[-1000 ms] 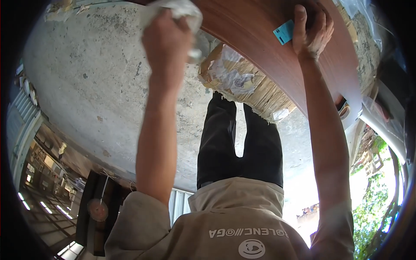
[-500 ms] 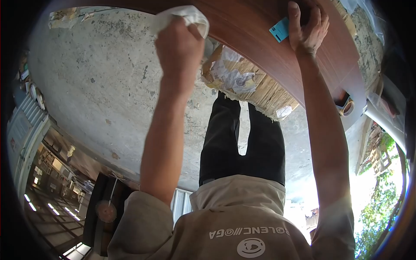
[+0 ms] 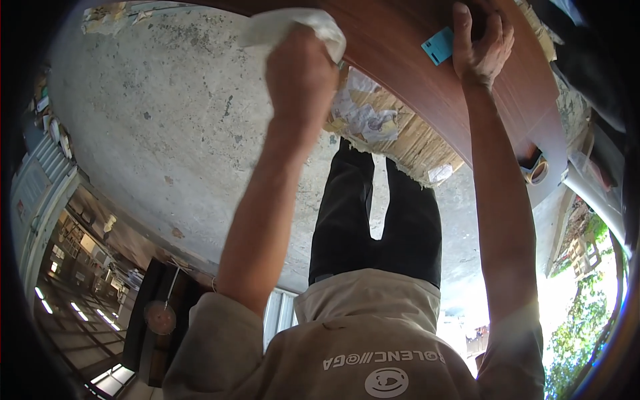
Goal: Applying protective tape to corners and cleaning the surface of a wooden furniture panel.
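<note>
Shifted since the earlier frames: left hand (image 3: 301, 73) with its white cloth (image 3: 293, 27) has travelled from over the bare concrete floor (image 3: 153, 133) toward the near edge of the brown wooden board (image 3: 400, 73), and now sits right at that edge; right hand (image 3: 481, 47) has stayed pressed on the board throughout. Item, left hand: fist closed around the crumpled white cloth, the fabric bunched above and beside the knuckles, lying against the board's near edge. Item, right hand: fingers spread and laid flat on the board's surface, farther along toward its right end, pinching nothing. Item, small light-blue card (image 3: 438, 45): lies flat on the board, just beside the right hand's thumb side; touching or apart cannot be told. Item, roll of tape (image 3: 535, 170): rests near the right end of the board, well apart from both hands. Item, layered cardboard and torn paper scraps (image 3: 387, 130): show under the board's near edge, between the two forearms. Item, dark trousers (image 3: 380, 220): the person's own legs, standing on the concrete below the board's edge. Item, beige shirt (image 3: 360, 347): fills the lower middle of the view. Item, green foliage (image 3: 580, 327): at the lower right rim, bright in daylight.
</note>
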Demonstrator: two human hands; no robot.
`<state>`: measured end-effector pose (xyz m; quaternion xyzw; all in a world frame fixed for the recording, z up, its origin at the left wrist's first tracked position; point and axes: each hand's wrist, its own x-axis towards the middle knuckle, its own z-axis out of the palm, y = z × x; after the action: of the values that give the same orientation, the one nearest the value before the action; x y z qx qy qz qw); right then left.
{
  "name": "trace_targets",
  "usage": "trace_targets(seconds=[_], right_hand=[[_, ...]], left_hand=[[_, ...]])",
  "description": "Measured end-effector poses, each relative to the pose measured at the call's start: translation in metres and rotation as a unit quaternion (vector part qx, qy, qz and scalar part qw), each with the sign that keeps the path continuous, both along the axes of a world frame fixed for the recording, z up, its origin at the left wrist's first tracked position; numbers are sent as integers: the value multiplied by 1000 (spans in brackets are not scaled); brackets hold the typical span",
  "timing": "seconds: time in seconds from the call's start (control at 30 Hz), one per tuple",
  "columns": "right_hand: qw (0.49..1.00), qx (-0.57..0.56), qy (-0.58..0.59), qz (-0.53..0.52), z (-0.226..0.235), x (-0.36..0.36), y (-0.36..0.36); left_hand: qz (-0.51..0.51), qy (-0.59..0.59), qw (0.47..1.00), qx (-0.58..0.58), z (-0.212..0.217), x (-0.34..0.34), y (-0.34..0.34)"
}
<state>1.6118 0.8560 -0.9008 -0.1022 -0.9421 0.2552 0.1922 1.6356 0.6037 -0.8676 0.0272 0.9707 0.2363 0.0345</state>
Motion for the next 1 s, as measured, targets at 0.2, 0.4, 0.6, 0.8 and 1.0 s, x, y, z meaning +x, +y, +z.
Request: trace_targets(seconds=[0.2, 0.4, 0.6, 0.8, 1.0], right_hand=[[999, -28, 26, 20, -2, 0, 2], [1000, -18, 2, -1, 2, 1, 4], [999, -29, 21, 2, 1, 3, 3], [998, -46, 45, -1, -3, 0, 4], [997, -61, 48, 3, -19, -6, 18]], left_hand=[[3, -92, 996, -8, 3, 20, 24], [17, -4, 1000, 4, 4, 8, 6], [34, -48, 998, 6, -5, 32, 25], [106, -113, 987, 32, -20, 11, -86], [373, -238, 676, 589, 13, 106, -114]])
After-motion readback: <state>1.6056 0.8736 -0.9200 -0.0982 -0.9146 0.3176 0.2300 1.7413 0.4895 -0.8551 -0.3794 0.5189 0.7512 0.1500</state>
